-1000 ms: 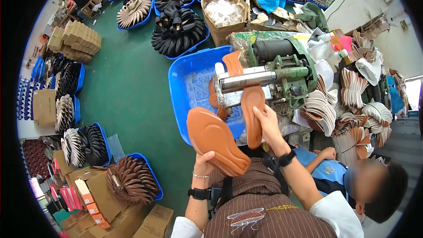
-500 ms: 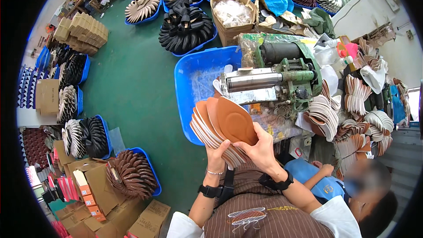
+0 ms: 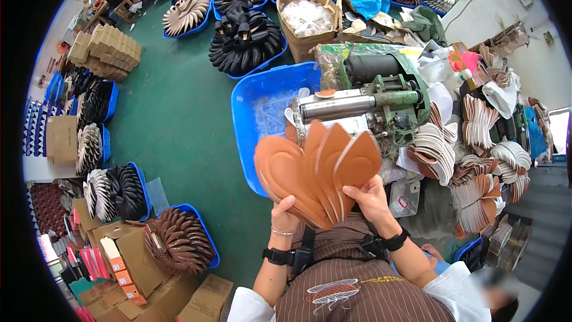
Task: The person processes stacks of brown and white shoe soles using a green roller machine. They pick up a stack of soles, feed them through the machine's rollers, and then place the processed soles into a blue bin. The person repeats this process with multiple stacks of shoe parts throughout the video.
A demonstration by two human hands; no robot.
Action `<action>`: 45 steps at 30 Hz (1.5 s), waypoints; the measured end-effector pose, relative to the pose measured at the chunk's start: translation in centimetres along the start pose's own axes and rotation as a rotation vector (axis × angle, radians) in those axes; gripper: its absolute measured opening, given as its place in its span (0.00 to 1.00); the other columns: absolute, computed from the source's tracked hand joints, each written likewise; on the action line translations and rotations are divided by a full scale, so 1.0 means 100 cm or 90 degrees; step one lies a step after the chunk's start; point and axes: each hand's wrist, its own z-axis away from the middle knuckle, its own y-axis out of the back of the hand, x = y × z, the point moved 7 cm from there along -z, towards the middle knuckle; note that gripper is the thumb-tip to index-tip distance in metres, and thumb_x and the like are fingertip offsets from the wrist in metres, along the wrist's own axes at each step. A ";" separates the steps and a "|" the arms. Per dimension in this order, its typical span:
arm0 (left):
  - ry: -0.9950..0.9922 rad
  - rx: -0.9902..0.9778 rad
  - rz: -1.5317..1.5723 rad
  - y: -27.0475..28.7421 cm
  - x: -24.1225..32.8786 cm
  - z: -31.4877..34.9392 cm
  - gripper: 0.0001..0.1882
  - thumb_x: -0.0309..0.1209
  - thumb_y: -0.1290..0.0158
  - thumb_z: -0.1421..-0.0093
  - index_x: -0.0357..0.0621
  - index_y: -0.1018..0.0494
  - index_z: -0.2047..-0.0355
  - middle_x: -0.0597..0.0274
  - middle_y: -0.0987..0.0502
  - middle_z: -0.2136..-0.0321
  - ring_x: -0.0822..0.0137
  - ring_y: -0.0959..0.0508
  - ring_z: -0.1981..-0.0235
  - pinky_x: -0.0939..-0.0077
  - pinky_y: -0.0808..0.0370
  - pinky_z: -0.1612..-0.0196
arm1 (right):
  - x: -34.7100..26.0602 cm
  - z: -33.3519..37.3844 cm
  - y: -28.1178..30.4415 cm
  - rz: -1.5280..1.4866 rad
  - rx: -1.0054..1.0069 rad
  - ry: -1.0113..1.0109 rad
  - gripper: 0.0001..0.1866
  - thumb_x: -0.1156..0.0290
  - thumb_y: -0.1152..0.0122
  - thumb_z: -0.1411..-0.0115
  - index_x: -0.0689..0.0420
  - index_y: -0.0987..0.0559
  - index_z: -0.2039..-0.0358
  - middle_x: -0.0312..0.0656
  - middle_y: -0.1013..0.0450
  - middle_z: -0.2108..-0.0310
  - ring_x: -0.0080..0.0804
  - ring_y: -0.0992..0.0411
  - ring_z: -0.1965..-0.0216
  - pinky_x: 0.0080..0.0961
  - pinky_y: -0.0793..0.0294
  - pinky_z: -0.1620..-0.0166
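**Tan insoles (image 3: 316,173) fanned out near a blue tub (image 3: 243,125)**

The insoles are held before a roller machine (image 3: 357,104), gripped by both hands: the left hand's grip (image 3: 285,216) is closed on their narrow ends, the right's (image 3: 372,200) on the outermost piece. Another insole (image 3: 291,133), partly hidden, may lie in the tub. Clear plastic (image 3: 307,16) is contained in a carton (image 3: 304,51); black shoes (image 3: 245,45) are heaped in a second tub (image 3: 262,68).
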 end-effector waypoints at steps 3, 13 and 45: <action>-0.014 -0.035 0.015 -0.002 0.017 -0.001 0.40 0.31 0.45 0.52 0.37 0.48 0.40 0.44 0.37 0.45 0.43 0.36 0.44 0.50 0.35 0.42 | 0.012 0.004 0.030 0.022 0.088 0.021 0.20 0.83 0.39 0.47 0.63 0.29 0.53 0.40 0.28 0.55 0.27 0.30 0.53 0.25 0.31 0.49; 0.024 -0.182 0.019 -0.040 0.032 -0.005 0.48 0.39 0.44 0.56 0.41 0.53 0.37 0.39 0.43 0.42 0.40 0.36 0.44 0.49 0.29 0.48 | -0.002 -0.036 0.032 0.075 0.101 0.116 0.23 0.81 0.41 0.45 0.62 0.34 0.47 0.41 0.30 0.52 0.28 0.33 0.49 0.27 0.36 0.44; -0.114 0.041 -0.347 -0.039 0.020 -0.014 0.29 0.21 0.44 0.49 0.33 0.40 0.46 0.53 0.28 0.56 0.63 0.26 0.55 0.71 0.28 0.52 | 0.025 -0.017 -0.020 -0.021 0.062 -0.040 0.15 0.80 0.35 0.49 0.65 0.24 0.59 0.40 0.24 0.61 0.26 0.27 0.60 0.24 0.27 0.54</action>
